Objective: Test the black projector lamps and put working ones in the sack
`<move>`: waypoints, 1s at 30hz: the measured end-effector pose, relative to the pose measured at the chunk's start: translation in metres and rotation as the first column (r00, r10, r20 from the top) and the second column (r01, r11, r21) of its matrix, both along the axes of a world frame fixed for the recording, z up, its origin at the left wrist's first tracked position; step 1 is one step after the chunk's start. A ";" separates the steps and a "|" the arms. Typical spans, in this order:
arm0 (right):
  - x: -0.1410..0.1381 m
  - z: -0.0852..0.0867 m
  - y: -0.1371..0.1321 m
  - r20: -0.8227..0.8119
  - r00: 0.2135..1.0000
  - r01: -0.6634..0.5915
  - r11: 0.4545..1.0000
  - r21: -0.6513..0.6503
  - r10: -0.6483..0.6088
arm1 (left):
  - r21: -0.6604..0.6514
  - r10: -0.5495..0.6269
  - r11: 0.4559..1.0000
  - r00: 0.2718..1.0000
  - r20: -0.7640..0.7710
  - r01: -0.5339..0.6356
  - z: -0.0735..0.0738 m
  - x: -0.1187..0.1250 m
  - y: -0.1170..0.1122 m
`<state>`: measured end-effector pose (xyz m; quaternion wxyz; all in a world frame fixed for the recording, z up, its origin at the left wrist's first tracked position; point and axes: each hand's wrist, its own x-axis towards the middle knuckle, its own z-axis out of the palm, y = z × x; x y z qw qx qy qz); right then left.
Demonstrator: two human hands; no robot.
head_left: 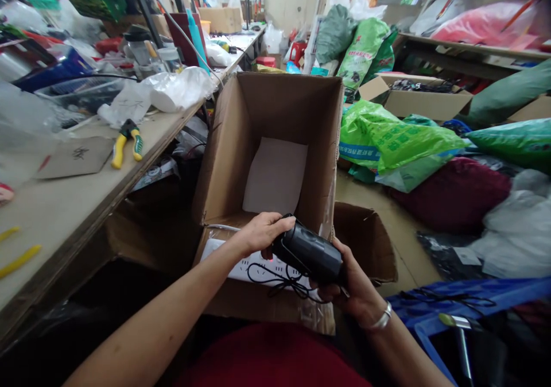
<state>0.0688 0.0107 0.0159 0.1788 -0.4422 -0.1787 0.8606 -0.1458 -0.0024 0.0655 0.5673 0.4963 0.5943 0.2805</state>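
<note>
At the box's (228,157) near edge, the device (309,252) is gripped by left hand (262,232) and right hand (356,288). Its likely stiff ends are best held.

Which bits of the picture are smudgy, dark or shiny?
Head view: clear plastic at the left edge looks smeared; head view: deep shadow under the workbench; head view: the silver bangle shines; head view: the held black device looks clearer.
</note>
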 end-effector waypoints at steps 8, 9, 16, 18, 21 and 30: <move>-0.001 0.001 -0.008 -0.091 0.996 -0.010 0.997 -0.076 0.003 | -0.050 -0.024 0.999 0.997 -0.076 0.021 0.006 0.002 0.000; -0.002 -0.001 -0.010 -0.107 0.994 -0.030 0.993 -0.111 0.018 | -0.063 -0.020 0.998 0.994 -0.107 0.014 0.007 0.003 0.001; -0.012 -0.012 -0.030 -0.328 0.943 -0.005 0.980 -0.200 -0.062 | -0.100 -0.079 0.994 0.955 -0.287 0.052 0.027 0.014 0.013; -0.015 -0.010 -0.034 -0.376 0.922 0.014 0.977 -0.212 -0.094 | -0.106 -0.102 0.992 0.944 -0.314 0.072 0.030 0.016 0.018; -0.019 -0.008 -0.042 -0.430 0.893 0.036 0.975 -0.221 -0.131 | -0.107 -0.118 0.991 0.929 -0.351 0.085 0.027 0.017 0.026; -0.019 -0.019 -0.051 -0.461 0.879 0.017 0.976 -0.218 -0.119 | -0.155 -0.131 0.985 0.922 -0.364 0.079 0.014 0.021 0.033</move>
